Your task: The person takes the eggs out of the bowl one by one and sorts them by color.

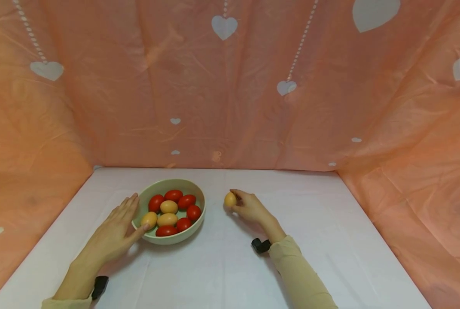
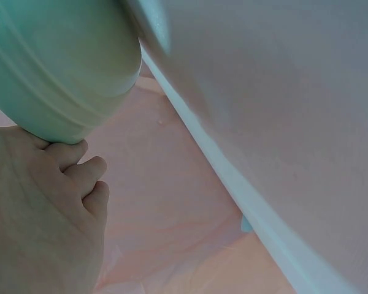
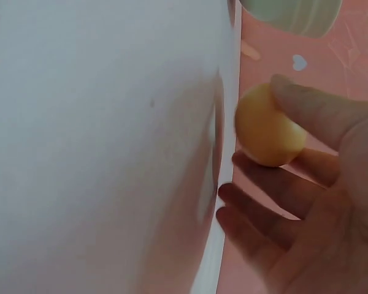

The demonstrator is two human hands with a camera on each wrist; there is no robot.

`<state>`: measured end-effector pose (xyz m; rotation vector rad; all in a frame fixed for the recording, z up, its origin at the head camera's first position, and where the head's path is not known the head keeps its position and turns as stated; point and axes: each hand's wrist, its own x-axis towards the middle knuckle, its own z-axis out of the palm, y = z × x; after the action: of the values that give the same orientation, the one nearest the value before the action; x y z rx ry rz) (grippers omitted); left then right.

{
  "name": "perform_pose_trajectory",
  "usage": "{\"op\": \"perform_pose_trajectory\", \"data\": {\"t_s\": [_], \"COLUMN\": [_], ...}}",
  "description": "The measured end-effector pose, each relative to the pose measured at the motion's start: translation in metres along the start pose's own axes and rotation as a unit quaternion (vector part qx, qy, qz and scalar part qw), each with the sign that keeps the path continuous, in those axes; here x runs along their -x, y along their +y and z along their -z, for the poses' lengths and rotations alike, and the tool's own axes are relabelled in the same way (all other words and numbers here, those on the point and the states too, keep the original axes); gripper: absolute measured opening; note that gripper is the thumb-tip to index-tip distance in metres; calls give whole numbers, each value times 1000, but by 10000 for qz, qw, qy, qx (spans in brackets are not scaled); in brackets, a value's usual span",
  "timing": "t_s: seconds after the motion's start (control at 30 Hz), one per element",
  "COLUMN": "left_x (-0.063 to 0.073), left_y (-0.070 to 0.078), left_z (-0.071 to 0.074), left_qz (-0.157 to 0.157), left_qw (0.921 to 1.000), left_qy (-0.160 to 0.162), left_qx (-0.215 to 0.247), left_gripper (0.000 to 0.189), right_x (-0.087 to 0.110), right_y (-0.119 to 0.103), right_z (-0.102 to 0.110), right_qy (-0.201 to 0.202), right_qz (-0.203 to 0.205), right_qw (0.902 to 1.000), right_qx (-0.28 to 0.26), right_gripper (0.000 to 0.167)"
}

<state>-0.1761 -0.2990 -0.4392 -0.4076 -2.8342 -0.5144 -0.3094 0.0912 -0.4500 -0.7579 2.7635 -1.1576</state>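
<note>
"Yellow oval fruit (image 1: 230, 199): position and hold?"

"Right of the green bowl (image 1: 172, 240), well apart from it; appears raised off the white desk (image 1: 222, 270). The right hand (image 1: 251, 209) pinches it, thumb on one side, nearest fingers on the other. Remaining fingers loosely bent, gripping nothing."

"Left hand (image 1: 114, 234)?"

"At the bowl's left side, fingers extended along the outer wall, thumb spread out to the rim. Not wrapped round anything. Inside the bowl: three yellow fruits (image 1: 167, 219) and six red fruits (image 1: 166, 231)."

"Technique notes?"

"Judged from the pose: light, even pinch, since a smooth rounded skin could slip or bruise. Loose fingers best kept clear of the desk and the bowl wall. Left hand should only steady the bowl; pushing harder might slide or tip it. Any release into the bowl would want a low, gentle lowering, as the contents look able to roll."

"Labels, brands?"

"None legible on fruit, bowl or the black wrist units (image 1: 260, 245). Orange cloth (image 1: 253, 128) behind carries printed pale hearts (image 1: 224, 27) and dotted strings; no lettering that I can read."
</note>
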Motion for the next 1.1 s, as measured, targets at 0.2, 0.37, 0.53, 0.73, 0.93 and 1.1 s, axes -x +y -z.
{"op": "perform_pose_trajectory", "data": {"t_s": [0.2,0.37,0.53,0.73,0.93,1.1], "left_x": [-1,-1,-1,-1,-1,-1], "left_y": [-2,-3,-3,-3,-3,-2], "left_z": [-2,-3,-3,-2,-2,-1], "left_qz": [-42,-85,-102,-85,-23,46], "left_qw": [10000,9999,9999,9999,10000,10000], "left_qy": [16,77,118,96,7,-28], "left_qx": [-11,-16,-14,-27,-7,19], "left_gripper": [89,89,89,89,90,90], "right_x": [3,2,1,-1,1,2], "right_y": [2,5,5,5,5,4], "right_z": [2,1,2,2,2,3], "right_qy": [-282,-430,-532,-560,-594,-598], "right_qz": [-85,-26,29,62,20,-5], "right_qw": [9992,9986,9982,9981,9981,9982], "right_qx": [283,317,262,266,161,66], "right_gripper": [57,58,60,61,61,63]}}
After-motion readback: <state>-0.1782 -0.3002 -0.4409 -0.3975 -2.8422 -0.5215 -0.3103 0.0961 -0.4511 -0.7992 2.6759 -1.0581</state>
